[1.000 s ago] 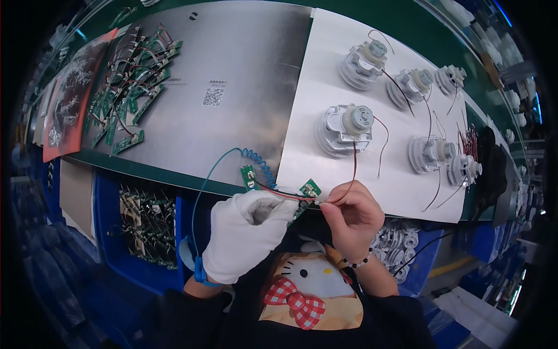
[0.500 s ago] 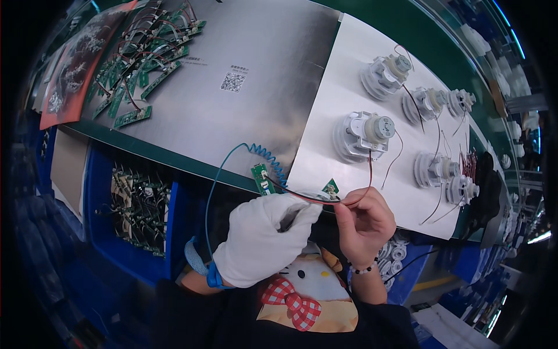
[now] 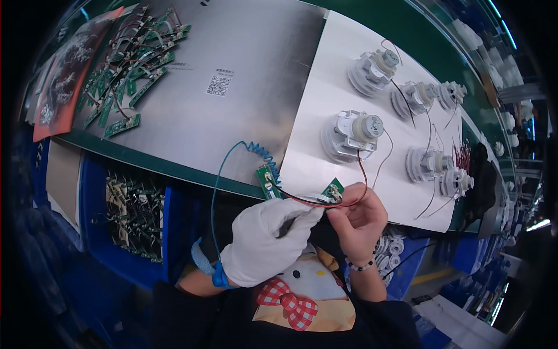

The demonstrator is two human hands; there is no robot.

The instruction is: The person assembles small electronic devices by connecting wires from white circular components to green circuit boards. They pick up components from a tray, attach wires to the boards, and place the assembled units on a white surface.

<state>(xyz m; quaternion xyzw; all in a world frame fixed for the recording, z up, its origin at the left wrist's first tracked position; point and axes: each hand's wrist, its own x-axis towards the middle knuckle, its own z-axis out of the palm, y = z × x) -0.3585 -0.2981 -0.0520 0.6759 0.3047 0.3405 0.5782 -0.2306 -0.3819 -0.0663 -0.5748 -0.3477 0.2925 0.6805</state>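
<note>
My left hand (image 3: 264, 238), in a white glove with a blue wrist strap, is closed on a small green circuit board (image 3: 267, 179) and its wires at the front edge of the bench. A second small green board (image 3: 333, 189) sticks up just right of the gloved fingertips, joined by the wires. My bare right hand (image 3: 361, 222) pinches a thin red wire (image 3: 365, 174) beside that board. This wire loops up to the nearest white motor assembly (image 3: 349, 135), which stands on the white sheet. The fingers hide the wire's end.
More white motor assemblies (image 3: 427, 164) with loose wires stand on the white sheet (image 3: 308, 125). Wired green boards (image 3: 131, 75) lie heaped at left on the metal plate (image 3: 250, 70). A blue bin (image 3: 165, 232) below holds more boards. The strap's coiled blue cord (image 3: 258, 152) crosses the bench edge.
The bench has shifted slightly left in view. My right hand has moved a little left and up along the wire, and the second board now shows more fully. Both hands keep their grip.
</note>
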